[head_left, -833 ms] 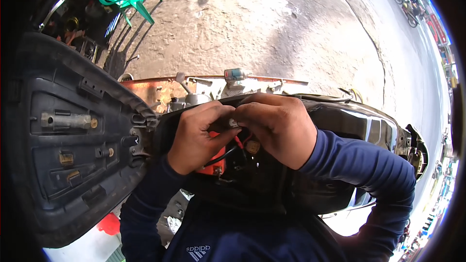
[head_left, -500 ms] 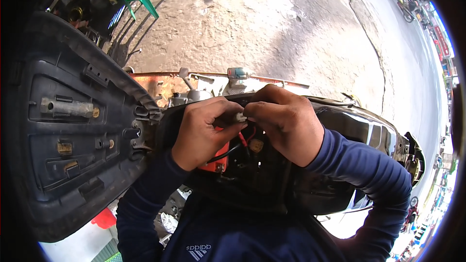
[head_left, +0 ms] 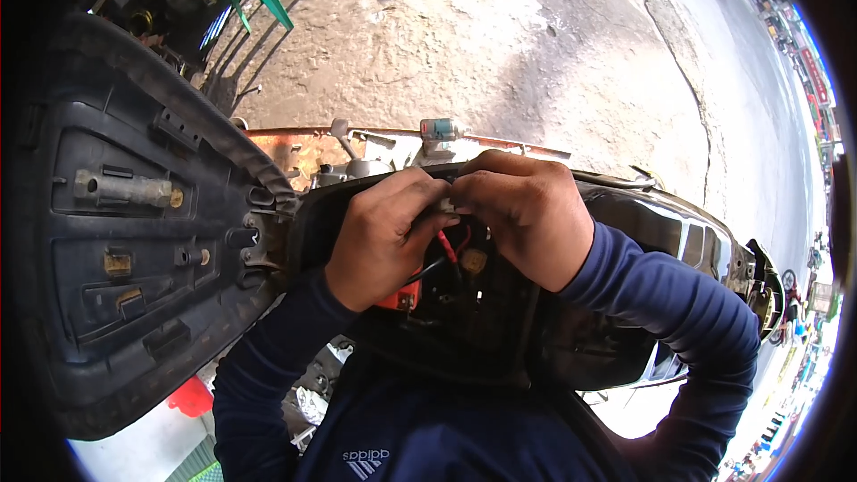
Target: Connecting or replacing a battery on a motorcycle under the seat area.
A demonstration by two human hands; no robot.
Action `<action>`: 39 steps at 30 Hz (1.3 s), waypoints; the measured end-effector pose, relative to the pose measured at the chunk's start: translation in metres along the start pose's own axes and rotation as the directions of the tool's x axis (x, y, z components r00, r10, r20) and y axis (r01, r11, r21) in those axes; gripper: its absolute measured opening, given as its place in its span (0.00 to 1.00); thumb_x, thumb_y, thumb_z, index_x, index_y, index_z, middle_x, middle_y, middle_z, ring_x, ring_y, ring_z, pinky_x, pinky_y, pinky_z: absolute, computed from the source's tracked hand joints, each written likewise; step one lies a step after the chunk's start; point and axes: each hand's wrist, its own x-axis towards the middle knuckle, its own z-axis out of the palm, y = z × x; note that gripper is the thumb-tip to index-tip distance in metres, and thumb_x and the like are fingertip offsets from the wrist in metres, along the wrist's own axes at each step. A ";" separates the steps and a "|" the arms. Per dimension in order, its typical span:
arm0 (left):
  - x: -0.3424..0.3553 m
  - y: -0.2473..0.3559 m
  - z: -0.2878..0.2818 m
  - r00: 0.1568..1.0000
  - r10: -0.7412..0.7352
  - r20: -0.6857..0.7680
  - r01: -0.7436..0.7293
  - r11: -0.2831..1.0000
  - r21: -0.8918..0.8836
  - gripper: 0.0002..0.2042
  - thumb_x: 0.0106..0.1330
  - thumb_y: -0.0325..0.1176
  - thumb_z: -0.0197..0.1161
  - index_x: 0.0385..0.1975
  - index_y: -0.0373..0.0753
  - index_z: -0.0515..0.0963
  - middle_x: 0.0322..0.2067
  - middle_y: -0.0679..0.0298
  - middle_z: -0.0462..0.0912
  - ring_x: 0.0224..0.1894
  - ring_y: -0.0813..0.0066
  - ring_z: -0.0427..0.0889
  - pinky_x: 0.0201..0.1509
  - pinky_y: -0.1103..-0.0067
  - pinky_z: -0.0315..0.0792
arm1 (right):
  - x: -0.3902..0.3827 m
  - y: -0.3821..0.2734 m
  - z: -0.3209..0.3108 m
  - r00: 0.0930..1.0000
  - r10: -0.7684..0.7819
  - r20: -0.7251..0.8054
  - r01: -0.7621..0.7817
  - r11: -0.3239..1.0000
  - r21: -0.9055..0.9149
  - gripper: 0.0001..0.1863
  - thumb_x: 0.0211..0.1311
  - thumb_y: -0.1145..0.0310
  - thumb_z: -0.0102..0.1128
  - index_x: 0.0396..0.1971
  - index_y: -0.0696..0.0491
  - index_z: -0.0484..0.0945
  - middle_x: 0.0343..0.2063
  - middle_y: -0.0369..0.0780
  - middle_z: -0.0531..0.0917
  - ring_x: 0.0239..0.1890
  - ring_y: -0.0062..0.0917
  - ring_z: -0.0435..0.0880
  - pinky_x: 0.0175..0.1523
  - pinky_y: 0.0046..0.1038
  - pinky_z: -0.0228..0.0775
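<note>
My left hand (head_left: pixel 379 234) and right hand (head_left: pixel 533 214) pinched one small whitish connector (head_left: pixel 447 205), mostly hidden, at the frame's centre; below, one red battery (head_left: pixel 403 297) was partly covered by my left hand.

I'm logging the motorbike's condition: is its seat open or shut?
Open: the seat lies out to the left, underside showing, with the compartment and its red box exposed.

A small whitish connector (head_left: pixel 448 205), partly hidden, sits pinched between the left hand (head_left: pixel 379 230) and right hand (head_left: pixel 534 219).
</note>
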 end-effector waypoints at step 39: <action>0.001 -0.007 -0.002 0.997 0.037 0.061 -0.045 0.988 0.146 0.18 0.54 0.18 0.69 0.46 0.33 0.80 0.36 0.56 0.85 0.36 0.66 0.87 0.40 0.75 0.78 | 0.012 0.025 -0.008 0.887 0.386 0.253 -0.446 0.858 0.254 0.08 0.58 0.70 0.69 0.34 0.60 0.84 0.26 0.44 0.87 0.28 0.23 0.86 0.36 0.27 0.77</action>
